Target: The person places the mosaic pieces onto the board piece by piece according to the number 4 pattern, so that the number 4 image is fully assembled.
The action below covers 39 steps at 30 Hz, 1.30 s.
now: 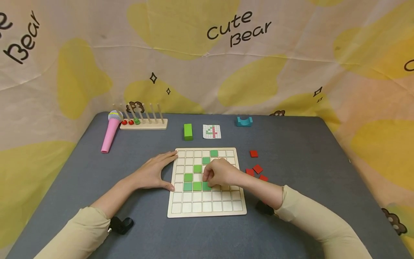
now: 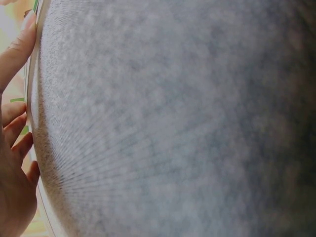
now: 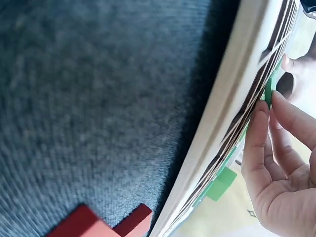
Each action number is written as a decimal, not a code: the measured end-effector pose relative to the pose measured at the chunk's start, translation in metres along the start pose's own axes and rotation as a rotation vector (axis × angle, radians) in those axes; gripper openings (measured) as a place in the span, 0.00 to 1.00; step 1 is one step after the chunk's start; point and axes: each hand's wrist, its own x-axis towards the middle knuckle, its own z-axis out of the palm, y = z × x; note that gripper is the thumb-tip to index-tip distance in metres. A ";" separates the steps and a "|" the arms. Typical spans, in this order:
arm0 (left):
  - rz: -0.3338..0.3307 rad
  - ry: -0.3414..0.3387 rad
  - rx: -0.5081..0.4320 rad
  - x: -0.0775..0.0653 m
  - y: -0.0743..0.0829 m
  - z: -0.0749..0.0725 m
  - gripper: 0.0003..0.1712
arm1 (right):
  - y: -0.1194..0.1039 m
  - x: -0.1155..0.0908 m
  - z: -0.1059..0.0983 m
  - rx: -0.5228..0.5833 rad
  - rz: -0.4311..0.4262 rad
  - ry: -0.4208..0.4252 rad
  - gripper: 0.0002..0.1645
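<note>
A pale wooden grid board (image 1: 207,207) lies flat on the table, with several green square tiles (image 1: 197,168) set in its cells. My right hand (image 1: 223,172) is over the middle of the board and pinches a green tile (image 3: 268,93) between thumb and finger at the grid surface. Partly covered by those fingers, this tile sits at the right end of a row of green ones. Spread along the board's left edge, my left hand (image 1: 151,172) touches it with fingertips near the upper corner and thumb lower down.
Several red tiles (image 1: 257,168) lie right of the board. Behind it are a green block (image 1: 188,132), a pattern card (image 1: 211,131) and a blue curved block (image 1: 244,122). A pink toy microphone (image 1: 110,135) and a pegged wooden stand (image 1: 145,126) with beads stand back left.
</note>
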 end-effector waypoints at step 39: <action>0.020 0.018 0.012 -0.001 -0.001 0.000 0.67 | 0.029 -0.002 -0.056 0.067 0.045 0.098 0.09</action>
